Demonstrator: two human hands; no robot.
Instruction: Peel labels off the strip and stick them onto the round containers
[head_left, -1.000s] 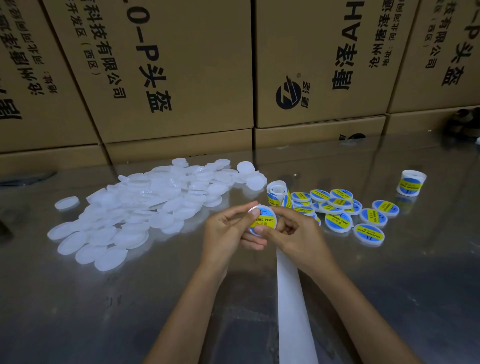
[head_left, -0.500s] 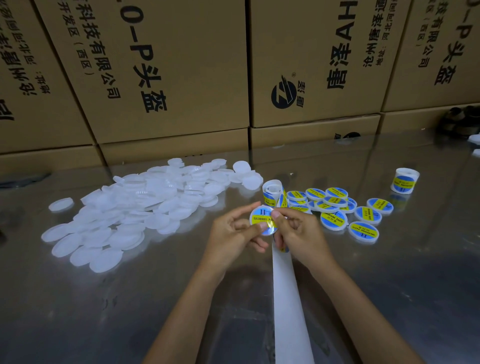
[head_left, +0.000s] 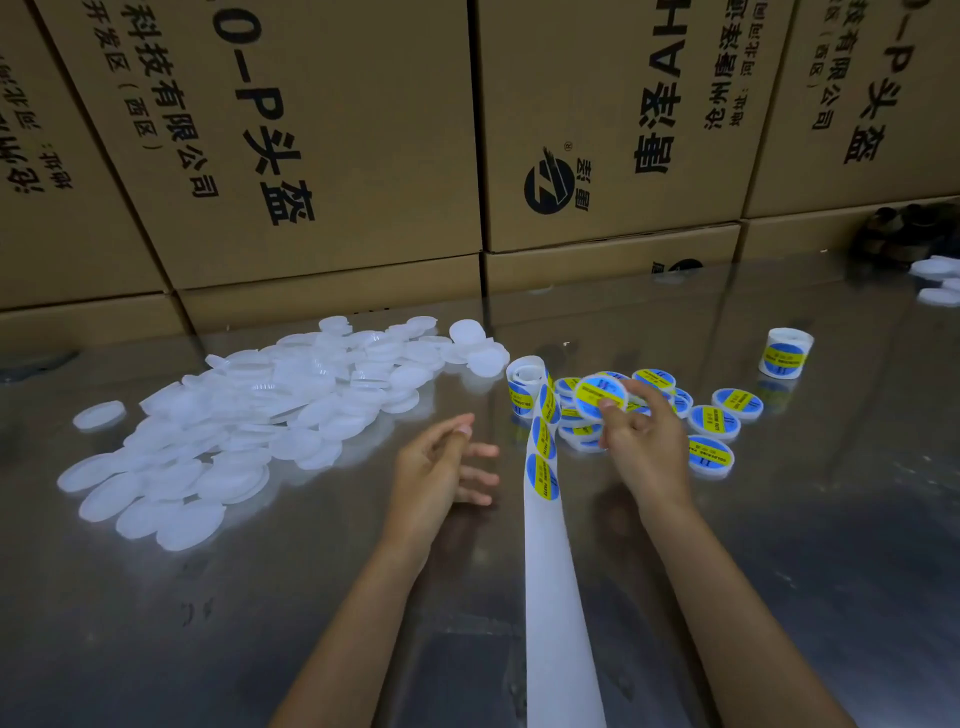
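Observation:
My right hand pinches a round white container with a blue and yellow label above the group of labelled containers. My left hand hovers over the table with loosely spread fingers and holds nothing. A white label strip runs from the bottom edge up between my hands to a small roll, with blue and yellow labels on its upper part. A large heap of plain white round containers lies at the left.
A second label roll stands at the right on the shiny metal table. Stacked cardboard boxes wall off the back. A few white containers and a dark object sit at the far right.
Both hands held the labelled container together; now my left hand has let go and moved left, while my right hand has carried the container right, over the labelled group.

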